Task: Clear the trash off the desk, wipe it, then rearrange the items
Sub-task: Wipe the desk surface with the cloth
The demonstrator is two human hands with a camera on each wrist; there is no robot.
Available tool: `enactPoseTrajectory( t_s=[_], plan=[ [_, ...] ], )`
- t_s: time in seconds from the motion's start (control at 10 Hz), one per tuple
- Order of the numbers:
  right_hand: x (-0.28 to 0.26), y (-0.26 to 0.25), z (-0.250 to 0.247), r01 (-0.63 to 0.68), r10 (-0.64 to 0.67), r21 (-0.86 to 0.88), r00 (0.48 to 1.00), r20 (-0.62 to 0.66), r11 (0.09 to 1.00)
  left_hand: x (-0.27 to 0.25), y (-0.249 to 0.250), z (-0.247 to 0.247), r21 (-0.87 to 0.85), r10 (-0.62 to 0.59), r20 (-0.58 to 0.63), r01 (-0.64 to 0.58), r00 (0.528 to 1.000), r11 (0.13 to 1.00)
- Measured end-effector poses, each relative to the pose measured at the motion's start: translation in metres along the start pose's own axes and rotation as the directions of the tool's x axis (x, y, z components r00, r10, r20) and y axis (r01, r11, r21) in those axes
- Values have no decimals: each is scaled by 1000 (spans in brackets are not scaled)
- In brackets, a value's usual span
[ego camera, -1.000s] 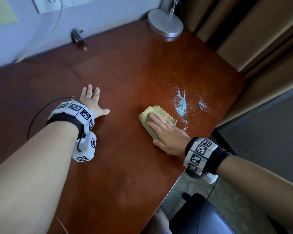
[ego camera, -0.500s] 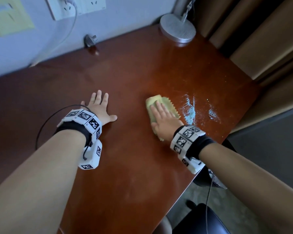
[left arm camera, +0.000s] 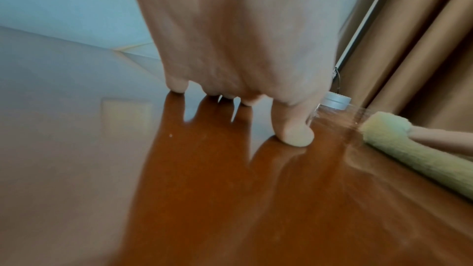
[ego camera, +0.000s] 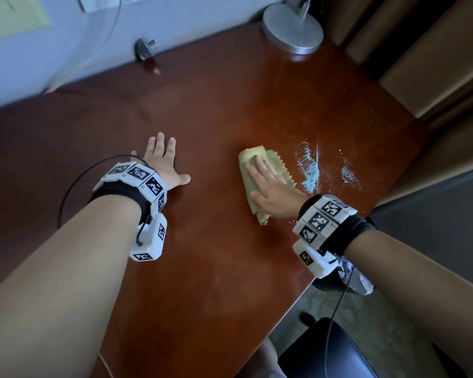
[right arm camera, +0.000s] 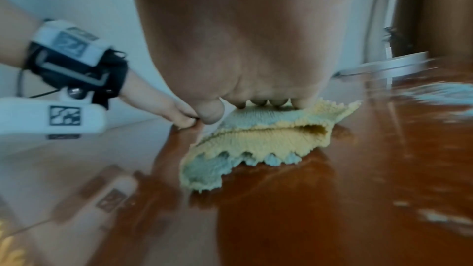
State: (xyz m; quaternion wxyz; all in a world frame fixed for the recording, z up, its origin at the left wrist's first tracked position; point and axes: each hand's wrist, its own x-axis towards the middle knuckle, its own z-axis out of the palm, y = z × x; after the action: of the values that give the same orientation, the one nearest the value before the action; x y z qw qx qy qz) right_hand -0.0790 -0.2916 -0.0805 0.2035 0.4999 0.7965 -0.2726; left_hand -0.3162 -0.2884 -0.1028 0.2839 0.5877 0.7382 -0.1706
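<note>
A folded yellow-green cloth [ego camera: 257, 165] [right arm camera: 258, 139] [left arm camera: 409, 149] with zigzag edges lies on the red-brown wooden desk [ego camera: 216, 110]. My right hand [ego camera: 268, 186] lies flat on the cloth with straight fingers and presses it down. Just right of the cloth there is a patch of pale blue powder [ego camera: 310, 170] [right arm camera: 445, 92] smeared on the wood. My left hand [ego camera: 161, 162] [left arm camera: 238, 52] rests flat on the desk to the left of the cloth, fingers spread, holding nothing.
A round silver lamp base [ego camera: 292, 31] [right arm camera: 384, 66] stands at the desk's far right corner. A black plug [ego camera: 145, 49] and a white cable [ego camera: 104, 42] lie along the wall. Brown curtains [ego camera: 434, 58] hang on the right. A dark chair [ego camera: 331, 353] stands below the desk's near edge.
My right hand has slid the cloth away from me and to the left, off the powder patch. My left hand stays flat in the same spot.
</note>
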Motion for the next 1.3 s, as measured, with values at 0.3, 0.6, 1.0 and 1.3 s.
enactPoseTrajectory(
  t_s=[0.3, 0.6, 1.0, 1.3],
  plan=[
    [27, -36, 13, 34, -30, -98, 999, 37, 995, -1, 1, -1, -19, 5, -4, -5, 1000, 1000],
    [36, 48, -25, -382, 394, 130, 916, -81, 915, -1, 2, -3, -15, 10, -3, -10, 1000, 1000],
    [64, -16, -35, 35, -36, -7, 997, -66, 999, 2, 2, -5, -3, 5, 15, -4, 1000, 1000],
    [103, 16, -51, -266, 292, 144, 934, -206, 953, 5, -1, -5, 11, 43, 25, -43, 999, 999]
  ],
)
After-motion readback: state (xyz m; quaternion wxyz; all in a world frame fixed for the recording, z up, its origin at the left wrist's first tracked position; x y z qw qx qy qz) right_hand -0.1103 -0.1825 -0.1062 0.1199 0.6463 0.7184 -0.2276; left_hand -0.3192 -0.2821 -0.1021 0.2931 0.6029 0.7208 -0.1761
